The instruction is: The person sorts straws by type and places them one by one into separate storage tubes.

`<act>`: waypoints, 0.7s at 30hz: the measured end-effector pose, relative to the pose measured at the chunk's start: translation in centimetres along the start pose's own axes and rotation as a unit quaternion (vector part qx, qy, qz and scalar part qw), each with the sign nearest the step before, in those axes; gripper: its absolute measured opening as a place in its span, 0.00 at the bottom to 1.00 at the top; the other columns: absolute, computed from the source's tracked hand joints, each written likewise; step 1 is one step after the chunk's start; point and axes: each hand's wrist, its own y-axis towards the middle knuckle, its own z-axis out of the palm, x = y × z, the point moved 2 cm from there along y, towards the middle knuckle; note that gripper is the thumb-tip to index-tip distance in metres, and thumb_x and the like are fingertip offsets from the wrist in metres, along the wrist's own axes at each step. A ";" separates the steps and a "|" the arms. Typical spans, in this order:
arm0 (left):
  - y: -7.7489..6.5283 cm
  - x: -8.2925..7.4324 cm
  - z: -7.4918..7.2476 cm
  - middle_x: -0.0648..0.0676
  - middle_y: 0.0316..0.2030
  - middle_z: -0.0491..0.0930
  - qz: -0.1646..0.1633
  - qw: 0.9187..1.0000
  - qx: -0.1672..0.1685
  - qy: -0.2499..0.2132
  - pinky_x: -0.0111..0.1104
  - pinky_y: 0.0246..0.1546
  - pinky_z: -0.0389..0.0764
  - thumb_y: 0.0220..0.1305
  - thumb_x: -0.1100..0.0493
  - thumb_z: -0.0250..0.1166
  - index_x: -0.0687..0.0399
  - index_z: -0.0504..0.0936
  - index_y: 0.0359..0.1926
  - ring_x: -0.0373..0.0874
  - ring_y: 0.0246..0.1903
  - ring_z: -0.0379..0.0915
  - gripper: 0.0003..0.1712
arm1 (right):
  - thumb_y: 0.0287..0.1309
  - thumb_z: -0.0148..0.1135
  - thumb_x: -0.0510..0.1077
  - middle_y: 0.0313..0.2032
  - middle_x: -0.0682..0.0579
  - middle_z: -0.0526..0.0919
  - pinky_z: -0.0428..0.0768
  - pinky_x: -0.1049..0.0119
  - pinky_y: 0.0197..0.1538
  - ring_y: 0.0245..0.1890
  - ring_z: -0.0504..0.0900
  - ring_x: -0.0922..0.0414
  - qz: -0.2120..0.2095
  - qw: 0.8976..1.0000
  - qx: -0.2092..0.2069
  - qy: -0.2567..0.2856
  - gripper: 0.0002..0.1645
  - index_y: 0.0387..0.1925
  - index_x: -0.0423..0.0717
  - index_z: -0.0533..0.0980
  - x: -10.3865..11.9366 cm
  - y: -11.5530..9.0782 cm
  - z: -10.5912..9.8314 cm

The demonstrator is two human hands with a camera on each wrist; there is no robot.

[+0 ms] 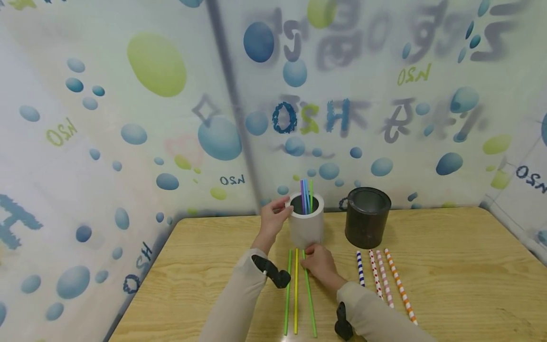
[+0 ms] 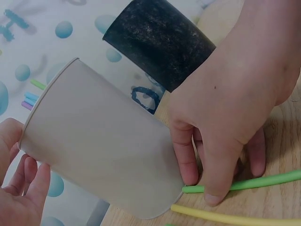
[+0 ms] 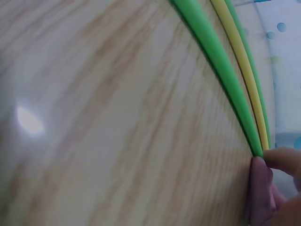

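Note:
A white cup (image 1: 306,230) stands upright near the back of the table, with purple, blue and green straws (image 1: 306,194) leaning inside it. My left hand (image 1: 273,219) holds the cup at its left rim, thumb toward the front. Just below the cup, my right hand (image 1: 321,263) pinches the far end of a green straw (image 1: 310,304) between thumb and fingers; in the left wrist view this end is close to the cup's base. Left of it lie a yellow straw (image 1: 296,294) and another green straw (image 1: 287,304), roughly parallel.
To the right of the white cup stands a black cup (image 1: 366,225). In front of it lie several patterned straws (image 1: 399,285), blue-striped, red-dotted, pink and orange-striped, partly behind my right sleeve. A printed fabric wall (image 1: 171,118) borders the wooden table (image 1: 461,270) at the back.

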 end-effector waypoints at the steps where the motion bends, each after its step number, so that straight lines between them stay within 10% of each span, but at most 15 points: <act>1: 0.0 0.0 0.0 0.56 0.45 0.77 0.000 1.000 0.000 0.001 0.36 0.42 0.76 0.56 0.61 0.65 0.55 0.80 0.50 0.47 0.42 0.70 0.18 | 0.41 0.68 0.34 0.22 0.51 0.76 0.73 0.68 0.18 0.14 0.72 0.61 0.002 1.000 0.001 -0.001 0.15 0.34 0.33 0.74 0.0 0.0 0.0; 21: 0.0 0.0 0.0 0.56 0.44 0.78 0.010 1.000 -0.003 0.000 0.36 0.42 0.76 0.55 0.62 0.65 0.56 0.81 0.49 0.48 0.42 0.71 0.18 | 0.39 0.65 0.32 0.22 0.51 0.76 0.73 0.68 0.15 0.12 0.70 0.62 -0.009 1.000 0.003 0.008 0.13 0.32 0.31 0.75 0.0 0.2 -0.1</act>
